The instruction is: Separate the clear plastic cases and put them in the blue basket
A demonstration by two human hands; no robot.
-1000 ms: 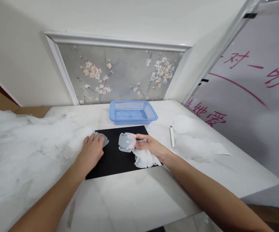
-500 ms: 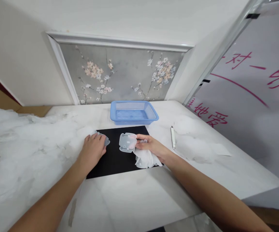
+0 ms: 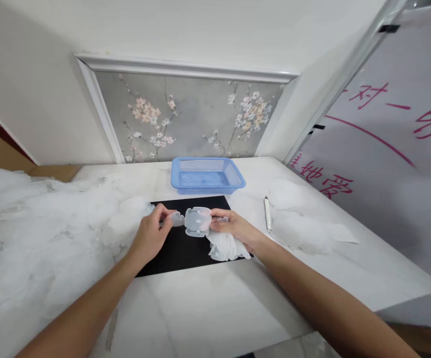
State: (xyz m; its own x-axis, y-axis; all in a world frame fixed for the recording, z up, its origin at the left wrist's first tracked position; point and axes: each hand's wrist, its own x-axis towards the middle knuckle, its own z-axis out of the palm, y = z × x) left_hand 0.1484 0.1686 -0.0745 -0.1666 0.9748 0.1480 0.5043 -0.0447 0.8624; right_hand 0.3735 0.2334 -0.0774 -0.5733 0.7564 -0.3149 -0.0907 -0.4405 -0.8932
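The left hand pinches a thin cloudy piece between thumb and fingers, its visible part running left to right over the black mat. Just right of its tip is a squarish plastic sheet, pinched at its right edge by the right hand, the nearer hand to it; whether the two edges touch, I cannot tell. A bunch of white pieces hangs under the right hand, on the near side.

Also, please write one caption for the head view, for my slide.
Left hand and right hand holding translucent pieces over a black mat, a blue basket behind it.
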